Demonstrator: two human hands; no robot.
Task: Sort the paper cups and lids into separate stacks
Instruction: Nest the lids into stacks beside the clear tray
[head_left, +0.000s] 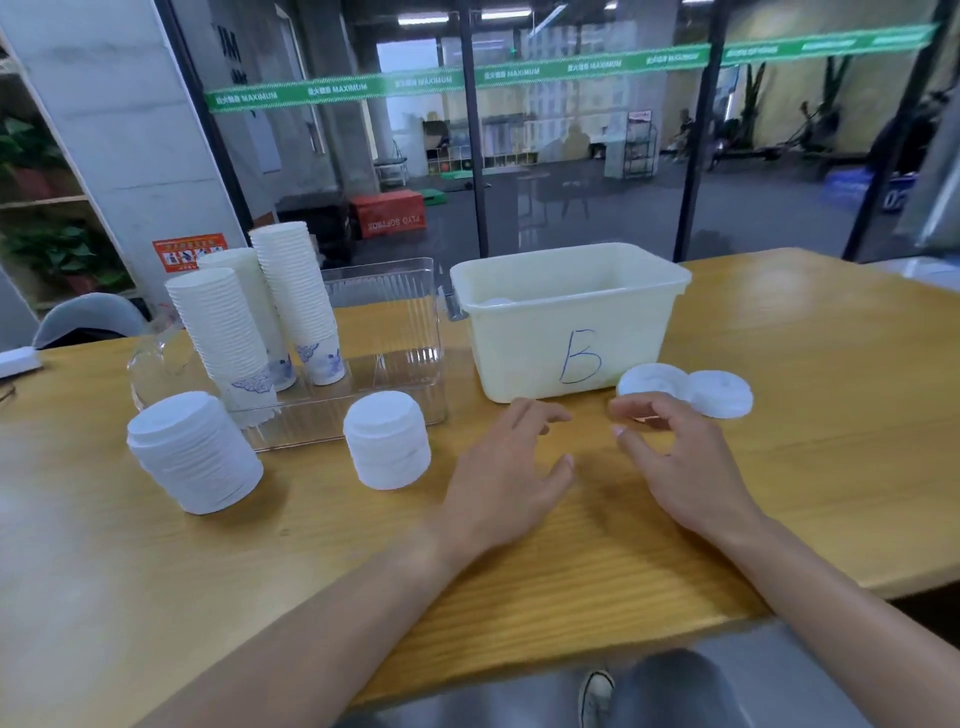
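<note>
Three cup stacks (260, 317) stand in a clear tray (384, 338) on the desk (805, 467); two lid stacks (387, 439) sit before it. Two loose lids (719, 392) lie beside one bin (566, 322) marked "B". Left hand (511, 475) hovers, fingers relaxed, empty; right hand (675, 457) likewise, fingers loosely curled near one lid.

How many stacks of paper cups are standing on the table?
3, all upside down at the left by the clear tray: a front stack, a middle stack partly hidden behind it, and a tall right stack. More could be hidden behind them.
</note>
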